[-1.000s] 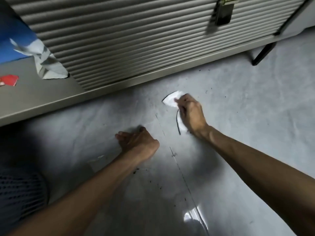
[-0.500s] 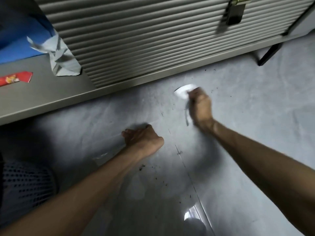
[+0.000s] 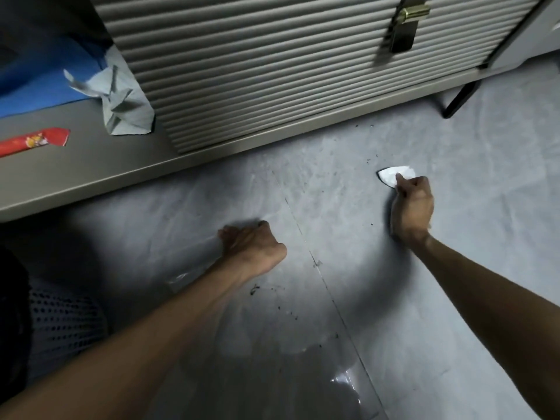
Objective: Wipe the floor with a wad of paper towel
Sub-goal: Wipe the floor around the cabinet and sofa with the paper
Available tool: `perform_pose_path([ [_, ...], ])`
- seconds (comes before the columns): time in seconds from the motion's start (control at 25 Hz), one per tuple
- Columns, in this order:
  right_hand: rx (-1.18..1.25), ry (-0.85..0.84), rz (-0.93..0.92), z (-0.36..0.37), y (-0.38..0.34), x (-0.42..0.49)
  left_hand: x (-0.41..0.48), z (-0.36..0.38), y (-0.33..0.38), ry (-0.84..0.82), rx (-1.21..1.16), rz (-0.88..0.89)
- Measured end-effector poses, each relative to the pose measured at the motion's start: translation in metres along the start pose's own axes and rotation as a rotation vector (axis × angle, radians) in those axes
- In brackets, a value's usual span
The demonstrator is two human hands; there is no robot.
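Observation:
My right hand [image 3: 412, 206] presses a white wad of paper towel [image 3: 392, 175] onto the grey floor [image 3: 333, 207], with the wad's tip sticking out beyond the fingers. Most of the wad is hidden under the hand. My left hand [image 3: 251, 245] is a closed fist resting knuckles-down on the floor, to the left of a thin seam line; nothing shows in it. Dark specks of dirt [image 3: 272, 294] lie near my left wrist and close to the cabinet base.
A slatted cabinet door [image 3: 272, 65] with a brass latch [image 3: 407, 24] stands at the back. An open low shelf [image 3: 91, 159] on the left holds a crumpled grey-blue cloth [image 3: 124, 101] and a red wrapper [image 3: 33, 140]. A black leg [image 3: 457, 98] stands at the right. A perforated basket [image 3: 60, 325] sits at lower left.
My right hand has slid the paper wad to the right across the floor, away from the seam. My left fist has stayed in place.

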State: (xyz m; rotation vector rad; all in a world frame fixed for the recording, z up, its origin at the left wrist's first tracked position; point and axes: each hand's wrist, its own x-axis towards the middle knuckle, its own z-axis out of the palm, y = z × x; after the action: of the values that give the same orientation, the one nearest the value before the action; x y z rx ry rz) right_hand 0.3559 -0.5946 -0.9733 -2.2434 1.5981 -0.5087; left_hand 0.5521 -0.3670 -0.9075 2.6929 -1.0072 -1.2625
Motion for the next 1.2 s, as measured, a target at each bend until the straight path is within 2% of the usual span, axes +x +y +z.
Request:
perform_pose_path([
  [0.12,0.071,-0.120,-0.132,0.028,-0.043,-0.046,-0.002,0.000,-0.002,-0.014,0.028,0.010],
  [0.2,0.141,-0.117,-0.232,0.046,-0.072,-0.085,-0.004,-0.002,-0.005,0.033,0.025,0.047],
  [0.28,0.205,-0.269,-0.444,0.048,-0.090,-0.122,-0.004,-0.006,-0.010,0.080,-0.006,0.087],
  [0.36,0.105,-0.405,-0.736,0.040,-0.083,-0.129,-0.004,-0.006,-0.019,0.074,-0.066,0.080],
  [0.4,0.094,-0.408,-0.746,0.030,-0.073,-0.123,-0.003,-0.004,-0.023,0.067,-0.083,0.081],
  [0.44,0.130,-0.355,-0.648,0.017,-0.059,-0.113,-0.003,-0.002,-0.027,0.062,-0.089,0.084],
  [0.48,0.147,-0.236,-0.475,0.002,-0.045,-0.100,-0.003,0.001,-0.030,0.056,-0.087,0.086],
  [0.52,0.183,-0.133,-0.204,-0.010,-0.024,-0.087,-0.003,0.003,-0.031,0.051,-0.082,0.085],
  [0.6,0.138,-0.061,0.058,-0.026,0.010,-0.083,-0.001,0.005,-0.030,0.050,-0.068,0.082],
  [0.68,0.013,-0.071,0.018,-0.019,0.017,-0.103,0.002,0.006,-0.030,0.063,-0.056,0.088],
  [0.8,0.112,-0.117,-0.032,0.017,-0.013,-0.157,0.000,0.009,-0.032,0.092,-0.058,0.082],
  [0.92,0.666,-0.106,0.323,0.034,-0.079,-0.188,-0.010,0.014,-0.039,0.163,-0.092,0.082],
  [0.96,0.781,-0.145,0.360,0.038,-0.098,-0.199,-0.013,0.015,-0.042,0.179,-0.118,0.091],
  [1.04,0.881,-0.280,0.302,0.044,-0.130,-0.223,-0.021,0.016,-0.050,0.191,-0.167,0.109],
  [1.12,0.857,-0.419,0.156,0.041,-0.140,-0.238,-0.028,0.016,-0.055,0.196,-0.190,0.129],
  [1.2,0.743,-0.420,0.165,0.023,-0.124,-0.227,-0.035,0.018,-0.058,0.201,-0.210,0.124],
])
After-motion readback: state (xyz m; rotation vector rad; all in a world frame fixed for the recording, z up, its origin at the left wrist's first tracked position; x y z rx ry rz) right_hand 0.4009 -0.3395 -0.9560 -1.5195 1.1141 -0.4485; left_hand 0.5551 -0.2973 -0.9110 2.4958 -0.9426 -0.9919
